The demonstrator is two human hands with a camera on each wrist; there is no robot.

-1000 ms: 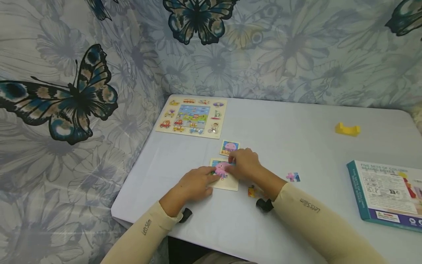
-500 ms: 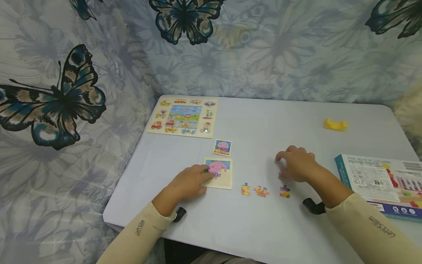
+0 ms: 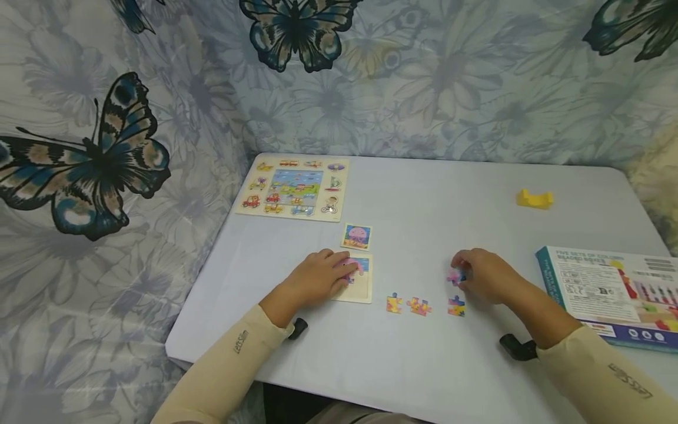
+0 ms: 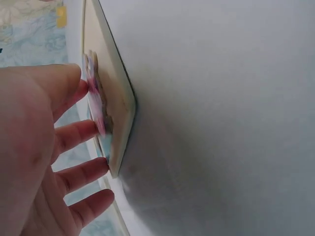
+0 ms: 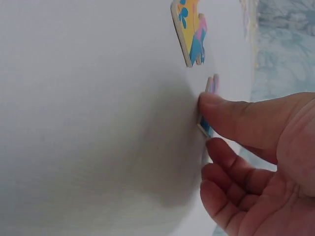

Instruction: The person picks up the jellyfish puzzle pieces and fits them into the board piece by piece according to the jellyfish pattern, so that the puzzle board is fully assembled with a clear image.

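My left hand (image 3: 313, 278) rests over a small square jigsaw board (image 3: 362, 293) with a pale wooden tray, its fingers fairly straight and the fingertips on the pink pieces (image 4: 98, 98) in it. Part of the picture is hidden under the fingers. To the right, my right hand (image 3: 486, 275) pinches a pink-and-blue jigsaw piece (image 3: 454, 276) at the tabletop; in the right wrist view the thumb lies against its edge. Just nearer to me lies another piece (image 3: 457, 306), yellow and blue, with a yellow piece (image 3: 394, 303) and an orange-pink piece (image 3: 419, 306) further left.
Behind the board lies a small octopus picture card (image 3: 356, 237). A large vehicle puzzle board (image 3: 293, 187) is at the far left. On the right are a boxed set (image 3: 598, 288) and a yellow curved block (image 3: 535, 199). Patterned fabric (image 3: 339, 112) hangs behind the table.
My right hand has gone from the board rightwards to the pink-and-blue piece and now pinches it. The left hand has shifted slightly up and right over the board. The head view has turned slightly right.
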